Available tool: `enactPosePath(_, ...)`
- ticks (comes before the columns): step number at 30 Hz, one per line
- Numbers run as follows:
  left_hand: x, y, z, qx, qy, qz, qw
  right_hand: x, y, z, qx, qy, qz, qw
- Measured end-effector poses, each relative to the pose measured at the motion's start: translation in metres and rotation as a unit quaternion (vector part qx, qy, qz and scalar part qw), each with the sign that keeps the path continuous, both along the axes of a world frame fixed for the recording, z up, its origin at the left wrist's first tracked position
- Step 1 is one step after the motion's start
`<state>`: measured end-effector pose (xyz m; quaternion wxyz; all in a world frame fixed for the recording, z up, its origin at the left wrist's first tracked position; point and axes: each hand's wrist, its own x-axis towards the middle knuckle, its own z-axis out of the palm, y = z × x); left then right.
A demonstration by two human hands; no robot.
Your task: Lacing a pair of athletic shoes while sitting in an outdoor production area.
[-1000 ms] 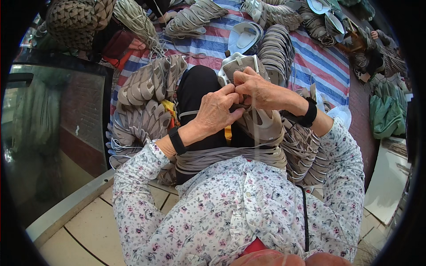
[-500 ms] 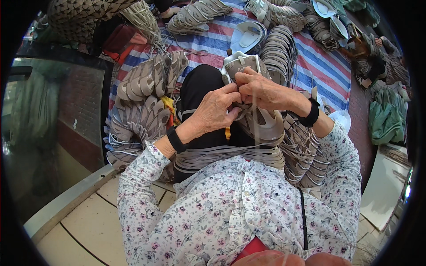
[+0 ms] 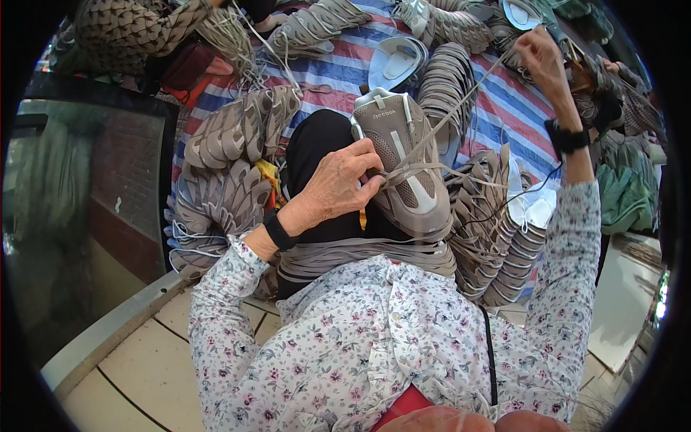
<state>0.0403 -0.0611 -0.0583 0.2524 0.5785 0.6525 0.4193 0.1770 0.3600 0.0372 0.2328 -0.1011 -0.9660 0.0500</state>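
Presently your left grip (image 3: 344, 180) pinches the shoe upper (image 3: 398, 144) edge; right grip (image 3: 543, 61) pinches the lace (image 3: 435, 132) taut; overpulling might skew the upper.

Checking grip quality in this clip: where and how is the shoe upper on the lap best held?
Probably by the left edge of the shoe upper, midway along, pinched from the person's left, where the left hand is. It lies toe toward the body, and the lace crosses its right side up to the raised right hand.
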Motion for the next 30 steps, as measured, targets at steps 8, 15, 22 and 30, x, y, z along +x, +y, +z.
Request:
enactPosePath(8,0.02,0.008,0.035,0.069,0.03,0.132,0.988,0.043,-0.195,-0.083,-0.373,-0.101,0.181,0.904)
enactPosePath(15,0.064,0.026,0.02,0.021,0.002,0.137,0.99,0.063,-0.224,-0.087,-0.641,-0.111,-0.046,0.758)
enactPosePath(22,0.088,0.028,0.026,-0.024,0.142,0.215,0.966,0.07,-0.219,-0.105,-0.673,-0.075,-0.041,0.735)
enactPosePath(30,0.093,0.038,0.029,-0.069,0.218,0.22,0.948,0.111,-0.209,-0.137,-0.564,-0.017,0.065,0.823)
